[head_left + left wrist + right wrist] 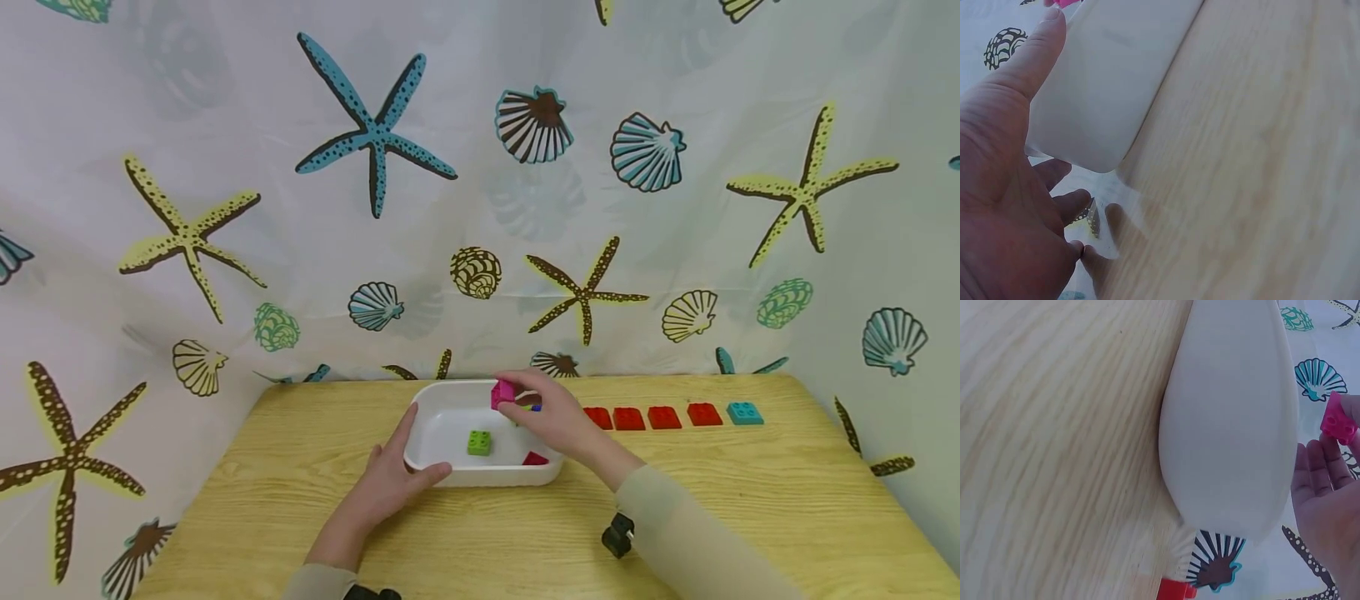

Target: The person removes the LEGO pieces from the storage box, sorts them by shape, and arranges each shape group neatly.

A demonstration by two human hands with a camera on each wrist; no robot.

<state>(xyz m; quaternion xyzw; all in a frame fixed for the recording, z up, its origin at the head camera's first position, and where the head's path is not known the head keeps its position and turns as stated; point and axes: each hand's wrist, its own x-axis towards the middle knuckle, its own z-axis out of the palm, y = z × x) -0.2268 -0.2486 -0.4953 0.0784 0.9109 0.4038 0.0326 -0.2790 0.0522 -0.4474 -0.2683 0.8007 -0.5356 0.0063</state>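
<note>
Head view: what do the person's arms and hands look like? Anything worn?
Left hand and right hand: both ungloved. Plain, pale beige sleeves end partway down the forearms. A small black device shows at each sleeve. No cables visible.

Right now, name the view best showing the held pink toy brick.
Right wrist: the pink toy brick looks largest, partly covered by the right hand. Head shows it small; left wrist, only a sliver.

The tray and pink brick look smooth plastic, the table grained wood, the backdrop cloth.
</note>
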